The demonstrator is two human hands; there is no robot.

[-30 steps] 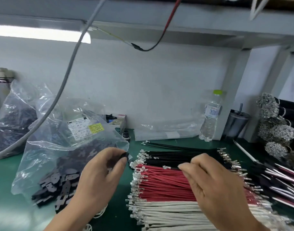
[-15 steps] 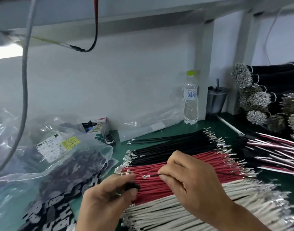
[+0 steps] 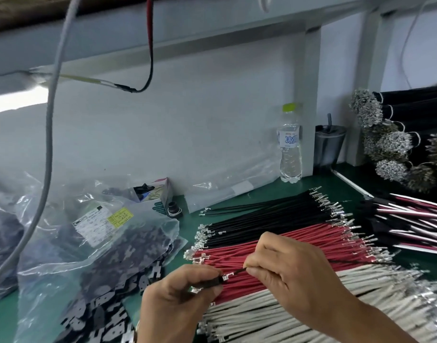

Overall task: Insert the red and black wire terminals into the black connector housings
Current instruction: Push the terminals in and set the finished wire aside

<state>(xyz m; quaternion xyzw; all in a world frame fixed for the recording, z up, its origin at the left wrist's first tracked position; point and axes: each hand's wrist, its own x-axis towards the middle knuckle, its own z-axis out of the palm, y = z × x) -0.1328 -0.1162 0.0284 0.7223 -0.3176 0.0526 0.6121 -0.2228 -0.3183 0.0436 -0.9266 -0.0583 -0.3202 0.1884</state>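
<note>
My left hand [image 3: 180,295] pinches a small black connector housing [image 3: 211,284] between thumb and fingers. My right hand [image 3: 294,271] pinches a black wire [image 3: 239,271] just behind its metal terminal [image 3: 226,277], whose tip touches the housing's opening. Under both hands lie flat rows of black wires [image 3: 267,214], red wires [image 3: 299,237] and white wires [image 3: 286,315], all tipped with silver terminals. A clear bag [image 3: 128,246] of black housings lies to the left, with loose housings [image 3: 106,315] spilled in front of it.
A water bottle [image 3: 290,144] and a dark cup [image 3: 328,147] stand against the back wall. Tied bundles of terminated wires [image 3: 395,144] stack at the right. Finished red-white-black assemblies [image 3: 410,226] lie at the right on the green mat [image 3: 262,194]. A grey cable [image 3: 49,134] hangs at the left.
My right hand has brought the black wire's terminal left to the housing in my left hand, which has risen slightly. The view has shifted a little.
</note>
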